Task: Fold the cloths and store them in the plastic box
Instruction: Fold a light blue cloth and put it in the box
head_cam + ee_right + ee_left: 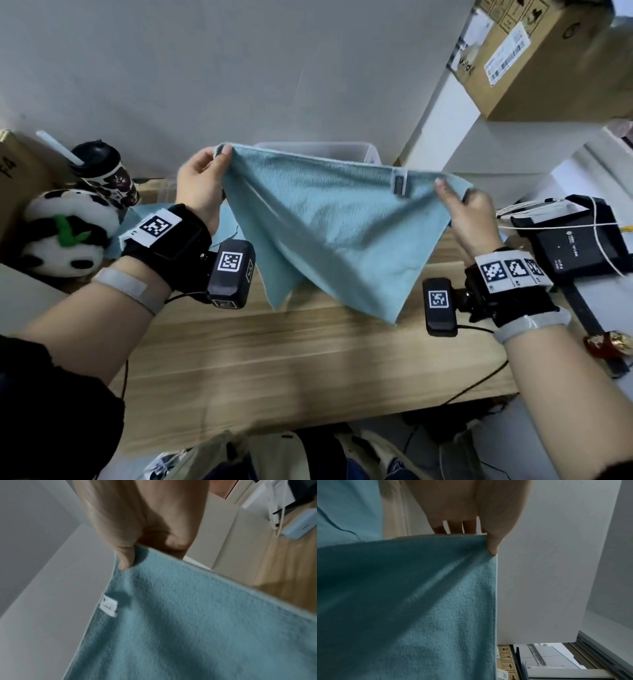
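Both hands are up off the desk [308,359] and the blue cloth [329,233] is stretched between them. The left hand [200,192] pinches one top corner, thumb pressed on the near face and fingers behind it, as the left wrist view shows. The right hand [471,214] pinches the opposite top corner the same way, thumb just beside the white label [400,183] sewn into the hem.

So the cloth's long axis runs straight from hand to hand, left to right, its top edge drawn nearly taut. Everything below that edge hangs loose toward the person, sagging into two drooping points whose tips look to reach the desk or hang just above it.

The plastic box [342,150] sits beyond the cloth, directly past the taut edge and roughly midway between the two hands, a little nearer the right one. Only its rim peeks over the hem; what it holds is hidden.

More of the same blue fabric lies flat on the desk under and behind the left wrist [226,222]; whether that is a second cloth, I cannot tell.

My read: with the span held crossways, the fold likely comes by bringing one hand across to the other, corner to corner. Neither hand has the clear edge on distance.
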The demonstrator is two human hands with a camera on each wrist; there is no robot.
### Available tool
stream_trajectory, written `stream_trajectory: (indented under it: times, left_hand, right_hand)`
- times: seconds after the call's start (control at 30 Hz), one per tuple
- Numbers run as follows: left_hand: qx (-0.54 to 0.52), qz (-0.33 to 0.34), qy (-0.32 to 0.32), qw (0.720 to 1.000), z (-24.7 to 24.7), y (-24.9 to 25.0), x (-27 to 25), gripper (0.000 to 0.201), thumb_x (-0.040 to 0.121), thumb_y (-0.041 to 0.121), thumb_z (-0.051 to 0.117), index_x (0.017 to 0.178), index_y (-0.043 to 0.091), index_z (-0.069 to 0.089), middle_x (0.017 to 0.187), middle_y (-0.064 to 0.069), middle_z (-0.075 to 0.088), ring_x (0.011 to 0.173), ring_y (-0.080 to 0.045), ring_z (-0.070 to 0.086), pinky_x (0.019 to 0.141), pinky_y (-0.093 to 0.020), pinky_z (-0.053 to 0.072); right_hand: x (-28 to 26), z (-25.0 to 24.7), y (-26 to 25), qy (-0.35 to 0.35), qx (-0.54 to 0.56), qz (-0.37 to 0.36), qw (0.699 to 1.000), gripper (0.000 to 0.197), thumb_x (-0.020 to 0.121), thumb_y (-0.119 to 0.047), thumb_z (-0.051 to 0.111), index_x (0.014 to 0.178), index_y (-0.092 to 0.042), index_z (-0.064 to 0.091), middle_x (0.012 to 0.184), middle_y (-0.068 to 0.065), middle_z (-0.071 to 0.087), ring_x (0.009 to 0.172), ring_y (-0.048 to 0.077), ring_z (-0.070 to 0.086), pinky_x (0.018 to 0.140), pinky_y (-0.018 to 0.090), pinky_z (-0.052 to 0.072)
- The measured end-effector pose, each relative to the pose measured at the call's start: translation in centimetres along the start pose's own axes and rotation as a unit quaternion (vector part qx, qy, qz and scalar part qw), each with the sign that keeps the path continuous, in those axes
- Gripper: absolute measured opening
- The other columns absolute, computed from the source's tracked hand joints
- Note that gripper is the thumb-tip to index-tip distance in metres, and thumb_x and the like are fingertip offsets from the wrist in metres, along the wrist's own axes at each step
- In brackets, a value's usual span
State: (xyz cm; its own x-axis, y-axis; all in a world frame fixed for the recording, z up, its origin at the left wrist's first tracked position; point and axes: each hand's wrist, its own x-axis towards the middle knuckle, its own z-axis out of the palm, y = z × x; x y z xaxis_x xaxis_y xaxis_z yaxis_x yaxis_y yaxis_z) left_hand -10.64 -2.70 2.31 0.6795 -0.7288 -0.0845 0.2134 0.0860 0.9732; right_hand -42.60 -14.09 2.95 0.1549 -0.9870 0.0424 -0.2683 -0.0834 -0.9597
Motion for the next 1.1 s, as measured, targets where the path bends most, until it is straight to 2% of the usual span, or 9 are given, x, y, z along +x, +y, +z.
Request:
stream_trajectory:
  times: [0.1, 0.17, 0.27, 0.43, 0.67, 0.73, 0.83, 0.93, 1.1]
  left_hand:
    - [-0.005, 0.039, -0.001, 0.999, 0.6, 1.9, 0.8, 0.025, 0.091, 0.022, 0.057, 0.066, 0.021, 0.051, 0.061, 0.006, 0.043, 0.057, -0.007, 0.039, 0.052, -0.021, 0.03]
    - [-0.03, 0.062, -0.017, 0.998, 0.9, 3.0, 1.1, 0.025, 0.09, 0.021, 0.057, 0.066, 0.021, 0.051, 0.06, 0.006, 0.044, 0.057, -0.008, 0.04, 0.053, -0.022, 0.031]
    - [-0.059, 0.072, -0.042, 0.995, 0.7, 3.5, 0.9, 0.026, 0.089, 0.017, 0.057, 0.063, 0.019, 0.058, 0.062, 0.005, 0.053, 0.063, -0.011, 0.048, 0.061, -0.026, 0.039]
    - [0.01, -0.005, -0.05, 0.999, -1.4, -0.3, -0.6, 0.021, 0.089, 0.016, 0.058, 0.069, 0.017, 0.065, 0.07, 0.003, 0.064, 0.07, -0.013, 0.059, 0.073, -0.029, 0.046]
    - [0.163, -0.202, -0.096, 0.961, -4.5, -9.8, -4.2, 0.017, 0.092, 0.012, 0.055, 0.076, 0.013, 0.06, 0.055, 0.009, 0.067, 0.054, -0.009, 0.06, 0.055, -0.023, 0.049]
    - [0.183, -0.242, -0.108, 0.947, -5.4, -12.3, -5.3, 0.012, 0.092, 0.01, 0.053, 0.084, 0.01, 0.062, 0.062, 0.005, 0.068, 0.051, -0.003, 0.063, 0.053, -0.017, 0.051]
    - [0.253, -0.275, -0.135, 0.918, -6.9, -15.6, -6.3, 0.012, 0.093, 0.015, 0.054, 0.097, 0.009, 0.063, 0.084, -0.007, 0.067, 0.078, -0.013, 0.065, 0.076, -0.026, 0.05]
    - [0.313, -0.291, -0.158, 0.89, -8.1, -17.1, -6.9, 0.013, 0.09, 0.023, 0.059, 0.086, 0.014, 0.068, 0.101, -0.014, 0.068, 0.096, -0.022, 0.061, 0.093, -0.038, 0.046]
    - [0.298, -0.262, -0.105, 0.912, -7.4, -17.0, -6.6, 0.011, 0.091, 0.023, 0.058, 0.093, 0.015, 0.065, 0.086, -0.004, 0.064, 0.072, -0.009, 0.057, 0.063, -0.017, 0.048]
  right_hand:
    - [0.8, 0.1, -2.4, 0.045, 0.075, -0.019, 0.996, 0.064, 0.06, -0.072, 0.064, 0.064, -0.009, 0.058, 0.067, -0.003, 0.051, 0.073, 0.016, 0.046, 0.068, 0.029, 0.038]
    - [1.4, 0.2, -3.4, 0.052, 0.16, -0.021, 0.985, 0.063, 0.052, -0.071, 0.068, 0.075, -0.012, 0.069, 0.075, -0.007, 0.065, 0.084, 0.017, 0.057, 0.08, 0.032, 0.046]
    - [1.2, 0.5, -4.2, 0.059, 0.272, -0.033, 0.96, 0.028, 0.079, -0.045, 0.064, 0.084, -0.018, 0.071, 0.093, -0.003, 0.072, 0.101, 0.019, 0.063, 0.1, 0.037, 0.046]
    - [-0.5, -0.8, -0.5, -0.058, 0.29, 0.073, 0.952, 0.029, 0.093, -0.028, 0.049, 0.106, -0.005, 0.062, 0.1, 0.006, 0.073, 0.098, 0.018, 0.067, 0.087, 0.031, 0.054]
    - [-5.3, -1.7, 9.9, -0.205, 0.164, 0.325, 0.909, 0.07, 0.022, -0.049, 0.092, 0.08, -0.013, 0.077, 0.079, 0.006, 0.075, 0.067, 0.014, 0.072, 0.055, 0.025, 0.058]
    - [-6.7, -1.8, 12.8, -0.22, 0.137, 0.399, 0.88, 0.079, 0.033, -0.047, 0.091, 0.1, -0.011, 0.07, 0.082, 0.007, 0.075, 0.068, 0.018, 0.072, 0.057, 0.029, 0.058]
    - [-8.7, -1.8, 15.7, -0.189, 0.122, 0.493, 0.841, 0.043, 0.084, -0.03, 0.058, 0.121, -0.006, 0.057, 0.09, 0.008, 0.075, 0.077, 0.018, 0.073, 0.063, 0.031, 0.059]
    - [-10.0, -2.1, 17.2, -0.191, 0.109, 0.538, 0.813, 0.034, 0.096, -0.024, 0.042, 0.121, -0.006, 0.056, 0.088, 0.009, 0.075, 0.075, 0.018, 0.073, 0.06, 0.031, 0.059]
    - [-10.0, -1.7, 17.9, -0.14, 0.073, 0.49, 0.857, 0.03, 0.097, -0.025, 0.045, 0.119, -0.009, 0.056, 0.081, 0.0, 0.075, 0.07, 0.011, 0.072, 0.057, 0.027, 0.058]
